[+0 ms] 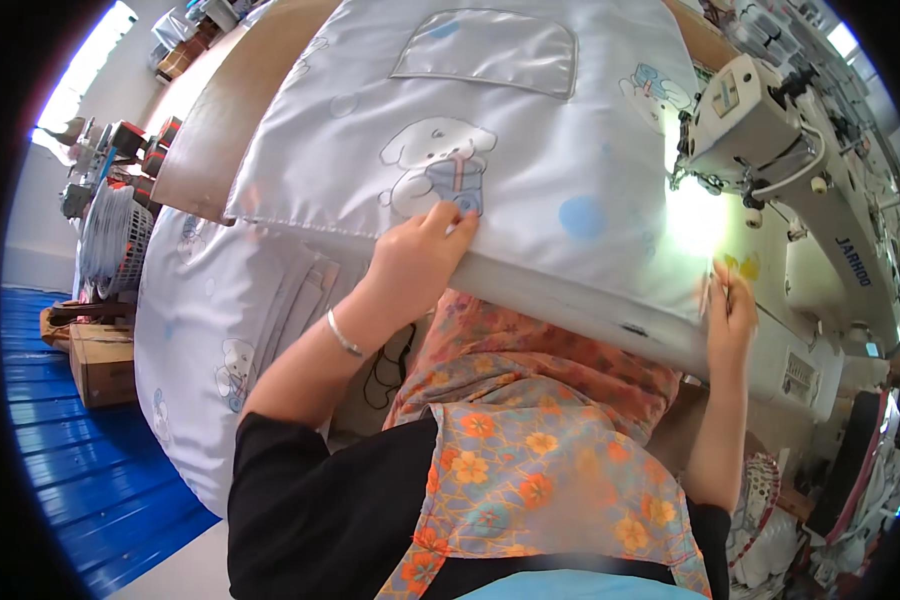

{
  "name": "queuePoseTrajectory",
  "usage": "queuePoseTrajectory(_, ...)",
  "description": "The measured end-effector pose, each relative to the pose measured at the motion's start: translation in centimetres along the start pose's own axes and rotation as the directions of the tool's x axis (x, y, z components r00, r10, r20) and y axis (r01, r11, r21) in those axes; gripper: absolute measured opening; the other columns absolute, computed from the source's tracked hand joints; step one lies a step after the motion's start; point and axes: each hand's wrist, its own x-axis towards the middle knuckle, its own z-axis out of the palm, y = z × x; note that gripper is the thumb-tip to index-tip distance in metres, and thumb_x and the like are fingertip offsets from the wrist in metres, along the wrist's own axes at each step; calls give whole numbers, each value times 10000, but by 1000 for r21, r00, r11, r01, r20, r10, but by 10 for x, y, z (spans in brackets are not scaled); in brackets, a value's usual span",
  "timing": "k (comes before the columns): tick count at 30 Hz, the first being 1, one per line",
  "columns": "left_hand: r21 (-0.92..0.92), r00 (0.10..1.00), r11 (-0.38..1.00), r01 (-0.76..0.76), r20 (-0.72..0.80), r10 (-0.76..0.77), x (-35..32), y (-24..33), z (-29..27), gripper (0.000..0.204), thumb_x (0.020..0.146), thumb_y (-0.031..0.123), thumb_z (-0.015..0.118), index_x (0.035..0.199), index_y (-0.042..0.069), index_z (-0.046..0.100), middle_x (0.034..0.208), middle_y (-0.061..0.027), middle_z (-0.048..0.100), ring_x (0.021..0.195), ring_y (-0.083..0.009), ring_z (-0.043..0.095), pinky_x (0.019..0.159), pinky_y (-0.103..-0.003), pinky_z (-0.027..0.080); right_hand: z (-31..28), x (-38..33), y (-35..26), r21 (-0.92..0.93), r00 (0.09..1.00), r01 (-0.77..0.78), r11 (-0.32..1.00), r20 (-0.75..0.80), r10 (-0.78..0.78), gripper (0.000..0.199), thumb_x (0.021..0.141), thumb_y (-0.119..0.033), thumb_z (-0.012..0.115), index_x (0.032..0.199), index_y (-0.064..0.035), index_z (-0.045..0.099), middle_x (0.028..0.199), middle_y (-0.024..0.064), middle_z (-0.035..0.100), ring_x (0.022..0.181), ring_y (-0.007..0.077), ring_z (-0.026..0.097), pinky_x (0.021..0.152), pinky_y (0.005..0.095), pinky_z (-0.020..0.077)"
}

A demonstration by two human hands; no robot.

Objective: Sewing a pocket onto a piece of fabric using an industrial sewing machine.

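Observation:
A white, shiny cloth (pixel 530 150) printed with cartoon puppies and blue spots lies spread across the sewing table. A rectangular stitched patch (pixel 485 50) sits near its far end. My left hand (pixel 425 250) pinches the cloth's near edge, just below the middle puppy, with the fingers curled and the thumb against them. My right hand (pixel 730 305) is closed at the cloth's near right corner, below the lit needle area of the sewing machine (pixel 760 120). Its fingertips are slightly blurred, and the cloth between them is only partly visible.
More of the same puppy-print cloth (pixel 195 360) hangs down on the left, beside a brown board (pixel 195 165). A cardboard box (pixel 103 365) and a white basket-like fan (pixel 115 240) stand on the left. Blue ribbed flooring (pixel 90 480) lies below them.

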Motion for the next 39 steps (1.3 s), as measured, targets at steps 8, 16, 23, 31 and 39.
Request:
queuePoseTrajectory(8, 160, 999, 987, 7, 52, -15, 196, -77, 88, 352, 799, 69, 558, 1150, 71, 586, 1178, -160, 559, 932, -319, 642, 760, -410, 546, -1, -36, -9, -91, 905, 353, 931, -220, -365, 233, 862, 48, 562, 1067, -15, 655, 841, 94, 585, 676, 188, 523, 648, 277, 450)
queuePoseTrajectory(16, -31, 994, 999, -16, 103, 19, 176, -4, 104, 406, 905, 200, 435, 1251, 10, 528, 1296, -170, 533, 1262, -303, 453, 1058, -588, 295, 5, -39, -1, -66, 951, 268, 961, -143, -275, 220, 885, 28, 564, 1075, -15, 665, 862, 113, 631, 725, 171, 596, 656, 278, 480)
queuePoseTrajectory(23, -265, 984, 963, -55, -176, 8, -72, 1, 25, 508, 828, 209, 648, 1299, 55, 537, 1394, -172, 471, 1328, -319, 413, 1104, -523, 280, -4, -34, 57, 2, 962, 207, 978, -182, -203, 237, 983, -74, 525, 1172, 2, 648, 1002, 76, 682, 831, 150, 635, 731, 272, 522)
queuePoseTrajectory(31, 561, 597, 438, 703, -131, -791, -290, -180, 53, 554, 876, 372, 614, 1323, 55, 532, 1402, -155, 486, 1293, -359, 447, 1099, -489, 321, 0, -27, 28, -186, 953, 236, 954, -146, -265, 249, 989, -104, 523, 1176, -1, 650, 1046, 102, 692, 863, 174, 656, 789, 285, 519)
queuePoseTrajectory(39, -880, -379, -68, 469, -131, -916, -322, -237, -12, 397, 985, 309, 439, 1140, -15, 607, 1096, -117, 654, 947, -284, 648, 879, -388, 515, 3, -24, 37, -175, 941, 279, 944, -150, -305, 247, 986, -96, 521, 1168, 10, 651, 1118, 124, 682, 936, 196, 655, 823, 294, 516)
